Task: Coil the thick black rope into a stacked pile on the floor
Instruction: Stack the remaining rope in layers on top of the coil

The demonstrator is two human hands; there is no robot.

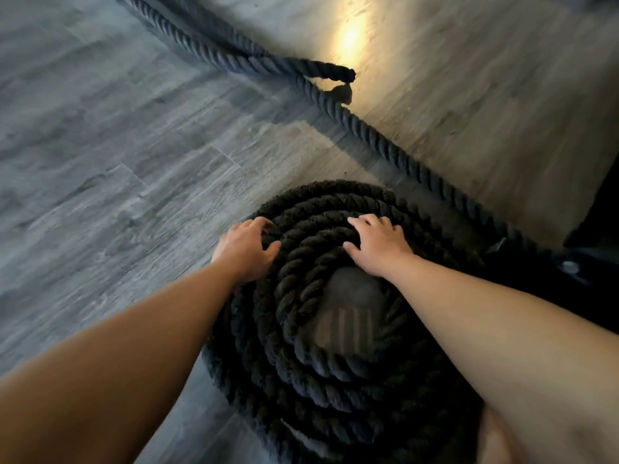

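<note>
The thick black rope (311,329) lies mostly coiled in stacked rings on the grey plank floor (100,162) directly below me, with a loose run trailing away up and to the left. My left hand (246,251) presses the outer ring, fingers spread; my right hand (376,244) lies flat and open on the inner turns; neither grips. I judge it heavy, stiff in bending and rough enough to resist slipping; take hold of the loose run close to the coil. Three-strand twist, matte, fuzzy.
</note>
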